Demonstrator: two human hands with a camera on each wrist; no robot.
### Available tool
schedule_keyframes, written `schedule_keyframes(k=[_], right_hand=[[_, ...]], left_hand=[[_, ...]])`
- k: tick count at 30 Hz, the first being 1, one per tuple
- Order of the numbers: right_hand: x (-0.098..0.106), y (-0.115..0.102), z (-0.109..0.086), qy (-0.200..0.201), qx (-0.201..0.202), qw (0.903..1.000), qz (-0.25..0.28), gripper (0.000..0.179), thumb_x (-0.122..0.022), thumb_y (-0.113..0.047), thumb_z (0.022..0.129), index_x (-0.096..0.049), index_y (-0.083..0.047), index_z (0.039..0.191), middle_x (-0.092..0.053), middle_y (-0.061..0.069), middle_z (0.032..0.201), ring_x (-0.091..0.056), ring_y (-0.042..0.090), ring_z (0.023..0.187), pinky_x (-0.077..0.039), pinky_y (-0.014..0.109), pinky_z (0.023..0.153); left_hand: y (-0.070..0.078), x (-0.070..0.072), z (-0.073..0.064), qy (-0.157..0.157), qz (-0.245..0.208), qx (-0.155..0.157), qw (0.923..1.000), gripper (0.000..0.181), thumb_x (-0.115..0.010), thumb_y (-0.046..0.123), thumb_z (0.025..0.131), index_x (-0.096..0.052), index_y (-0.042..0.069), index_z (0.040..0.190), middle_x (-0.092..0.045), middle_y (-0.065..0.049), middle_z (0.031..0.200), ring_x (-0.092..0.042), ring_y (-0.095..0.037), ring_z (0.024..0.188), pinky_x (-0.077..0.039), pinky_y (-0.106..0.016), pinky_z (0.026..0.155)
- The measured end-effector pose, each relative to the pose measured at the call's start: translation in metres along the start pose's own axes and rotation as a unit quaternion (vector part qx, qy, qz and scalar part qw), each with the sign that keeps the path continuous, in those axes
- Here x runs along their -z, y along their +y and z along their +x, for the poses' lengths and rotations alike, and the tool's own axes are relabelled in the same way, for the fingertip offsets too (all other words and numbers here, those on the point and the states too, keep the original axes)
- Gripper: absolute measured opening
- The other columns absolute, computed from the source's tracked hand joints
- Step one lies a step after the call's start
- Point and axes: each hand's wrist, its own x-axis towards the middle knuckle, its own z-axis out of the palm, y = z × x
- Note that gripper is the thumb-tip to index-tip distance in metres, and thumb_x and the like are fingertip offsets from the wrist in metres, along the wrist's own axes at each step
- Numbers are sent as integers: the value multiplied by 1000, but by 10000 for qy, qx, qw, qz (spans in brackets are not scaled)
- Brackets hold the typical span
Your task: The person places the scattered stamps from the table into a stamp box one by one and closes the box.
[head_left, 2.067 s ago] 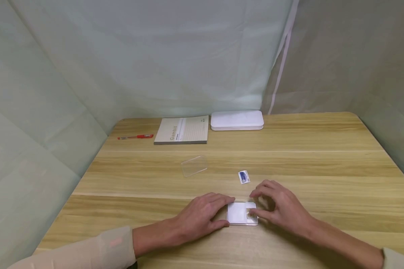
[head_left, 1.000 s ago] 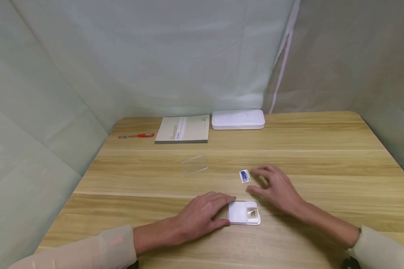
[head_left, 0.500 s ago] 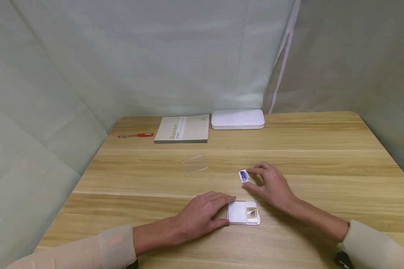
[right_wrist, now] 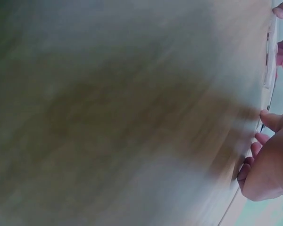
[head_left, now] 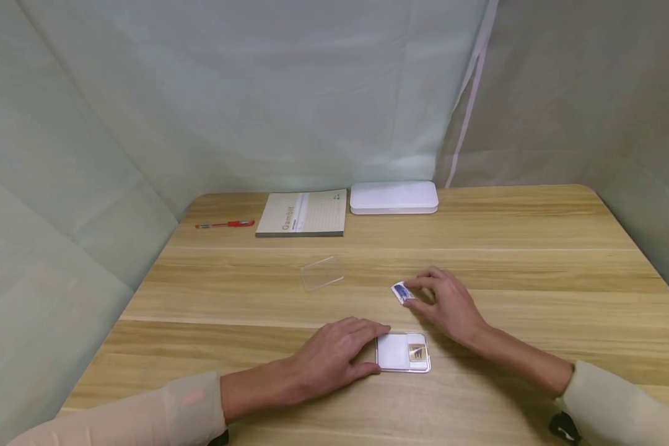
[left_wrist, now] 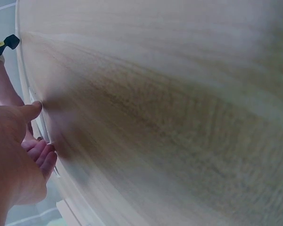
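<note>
My left hand (head_left: 340, 356) holds a flat clear plastic case (head_left: 393, 353) on the table, thumb at its near left corner and fingers at its far left corner. Inside the case lies a white insert, with a small gold-toned stamp-like piece (head_left: 417, 352) at its right end. Beyond the case, my right hand (head_left: 448, 303) pinches a small blue-and-white stamp (head_left: 402, 292) between thumb and forefinger at its edges. The stamp is slightly turned and close over the tabletop. In the right wrist view the right hand (right_wrist: 269, 160) shows at the right edge, its fingertips low at the table.
A clear plastic cover (head_left: 323, 274) lies left of the stamp. At the back of the wooden table (head_left: 507, 248) are a red pen (head_left: 225, 224), a notebook (head_left: 302, 214) and a white box (head_left: 394, 197). Pale curtains (head_left: 312, 93) stand behind the table.
My right hand has moved from the case's right end out to the stamp and closed its fingertips on it. The stamp has shifted slightly left and turned. The left hand stays put.
</note>
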Motion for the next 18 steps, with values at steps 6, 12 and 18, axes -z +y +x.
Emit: schedule_keyframes(k=[6, 12, 18], right_hand=[[1, -2, 1, -47, 79, 9998, 201, 21, -89, -6, 85, -84, -8, 105, -73, 3, 105, -58, 20, 88, -47, 32, 72], [1, -2, 1, -88, 65, 9995, 305, 16, -87, -2, 86, -85, -10, 100, -73, 2, 106, -59, 19, 89, -49, 30, 72], [1, 0, 1, -23, 104, 9989, 451, 19, -88, -5, 86, -83, -10, 104, -73, 2, 106, -56, 18, 83, -48, 27, 68]], left_hand=[[0, 0, 0, 34, -20, -35, 10000, 58, -81, 34, 96, -62, 9, 145, -69, -3, 139, -63, -14, 129, -51, -33, 110], [0, -1, 0, 57, -28, -40, 10000, 58, -82, 34, 96, -62, 9, 145, -69, -4, 139, -63, -15, 130, -51, -33, 111], [0, -1, 0, 88, -8, -68, 9999, 58, -82, 34, 96, -63, 9, 144, -69, -4, 138, -63, -15, 129, -51, -34, 111]])
